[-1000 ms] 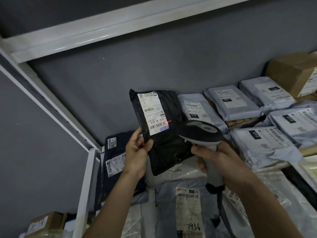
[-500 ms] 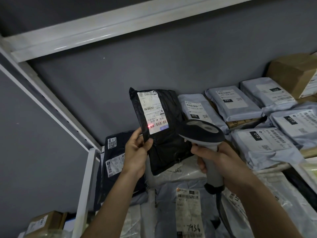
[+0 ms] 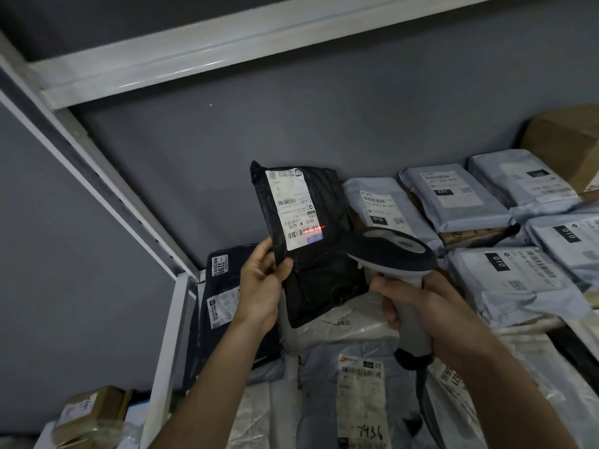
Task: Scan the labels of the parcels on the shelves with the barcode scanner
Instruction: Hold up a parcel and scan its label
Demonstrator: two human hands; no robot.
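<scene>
My left hand (image 3: 261, 286) grips the left edge of a black plastic parcel (image 3: 321, 254) and holds it upright above the shelf. Its white label (image 3: 293, 209) faces me, and a red scan line falls on the barcode at the label's lower right. My right hand (image 3: 418, 303) grips the grey handle of the barcode scanner (image 3: 393, 251), whose dark head points at that label from the right. The scanner's cable hangs down below my right hand.
Several grey parcels (image 3: 460, 196) with white labels lie in rows at the right, with a brown carton (image 3: 567, 140) behind them. Another dark parcel (image 3: 223, 303) leans by the white shelf post (image 3: 168, 351). White bags (image 3: 359, 393) lie below my hands. A small carton (image 3: 90, 413) sits lower left.
The red scan line has shifted across the label's lower barcode, from its left part back to its right end. Both hands and the parcel have stayed nearly still.
</scene>
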